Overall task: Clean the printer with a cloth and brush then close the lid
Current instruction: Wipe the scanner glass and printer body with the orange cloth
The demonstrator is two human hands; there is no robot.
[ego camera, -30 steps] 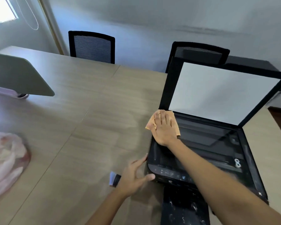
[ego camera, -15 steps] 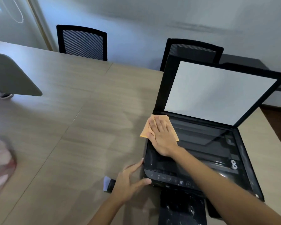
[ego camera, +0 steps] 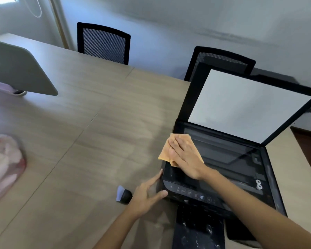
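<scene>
A black printer [ego camera: 241, 178] stands on the wooden table [ego camera: 90, 141] at the right, its lid [ego camera: 244, 103] raised with the white underside facing me. My right hand [ego camera: 185, 157] lies flat on an orange cloth [ego camera: 166, 151], pressing it onto the left part of the scanner bed. My left hand [ego camera: 147, 193] rests against the printer's front left corner, fingers spread, thumb on the control panel edge. A small brush [ego camera: 123, 194] with a black handle and pale bristles lies on the table just left of that hand.
Two black mesh chairs [ego camera: 104, 42] stand behind the table. A grey laptop lid [ego camera: 20, 71] sits at the far left, and a blurred pinkish bundle [ego camera: 4, 164] lies at the left edge. The printer's dusty paper tray [ego camera: 199, 230] juts toward me.
My right hand has slid the cloth toward me along the left side of the scanner bed. The left hand has stayed at the printer's corner. The camera has shifted slightly.
</scene>
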